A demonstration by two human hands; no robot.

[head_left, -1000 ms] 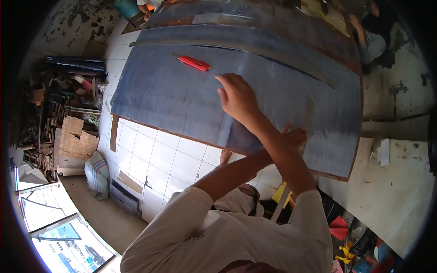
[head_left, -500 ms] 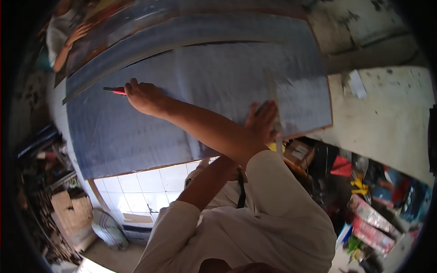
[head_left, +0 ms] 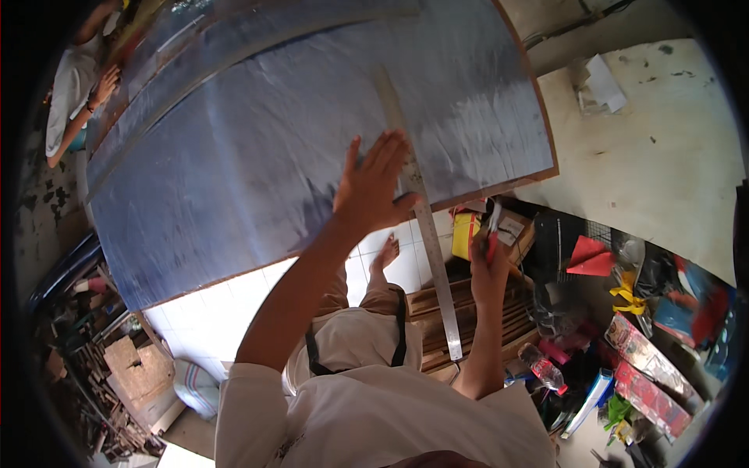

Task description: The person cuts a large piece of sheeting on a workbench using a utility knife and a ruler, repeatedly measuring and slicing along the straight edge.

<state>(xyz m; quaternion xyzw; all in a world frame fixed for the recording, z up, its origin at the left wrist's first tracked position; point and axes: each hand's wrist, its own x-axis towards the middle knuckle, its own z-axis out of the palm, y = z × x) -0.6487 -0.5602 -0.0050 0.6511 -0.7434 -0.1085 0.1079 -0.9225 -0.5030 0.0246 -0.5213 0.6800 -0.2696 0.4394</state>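
A blue-grey sheet (head_left: 257, 156) with brown edges covers the tabletop in front of me. My left hand (head_left: 370, 183) lies flat on it, fingers stretched out, fingertips and thumb at the side of a long metal ruler (head_left: 437, 265). The ruler runs from the sheet out past its near edge toward my body. My right hand (head_left: 490, 269) is raised beyond the near edge, to the right of the ruler. It is closed around a red-handled utility knife (head_left: 492, 240), whose tip points away from me and is blurred.
A long flat grey strip (head_left: 257, 51) lies across the sheet's far side. Another person (head_left: 82, 86) stands at the far left. A pale board (head_left: 655, 132) is at the right, above a cluttered pile with a plastic bottle (head_left: 544, 370). Wood scraps (head_left: 140, 363) lie lower left.
My right hand with the knife has swung from the sheet's left side to beyond its near edge, uncrossing my arms. My left hand still lies flat beside the ruler. The view has shifted.
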